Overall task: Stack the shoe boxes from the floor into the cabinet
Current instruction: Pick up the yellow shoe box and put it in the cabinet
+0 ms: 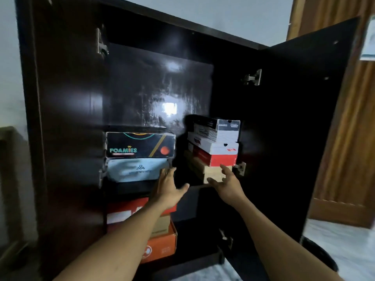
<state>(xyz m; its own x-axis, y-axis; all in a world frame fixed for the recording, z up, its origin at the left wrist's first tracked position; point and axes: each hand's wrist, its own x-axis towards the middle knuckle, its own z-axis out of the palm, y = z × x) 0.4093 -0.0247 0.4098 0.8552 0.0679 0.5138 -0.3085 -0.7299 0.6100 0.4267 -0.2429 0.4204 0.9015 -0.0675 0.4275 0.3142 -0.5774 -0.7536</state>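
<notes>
L hand [168, 188] grip spread; R hand [226, 184] grip spread at tan box [212, 173]; dark cabinet [158, 88], pale floor [345, 240].

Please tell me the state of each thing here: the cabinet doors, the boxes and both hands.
Left door, open.
Right door, open wide.
FOAMIES box, closed, on top of the left stack.
Tan box, lowest of the right stack, turned at an angle.
Left hand, open, holds nothing.
Right hand, open, fingers spread at the tan box.
</notes>
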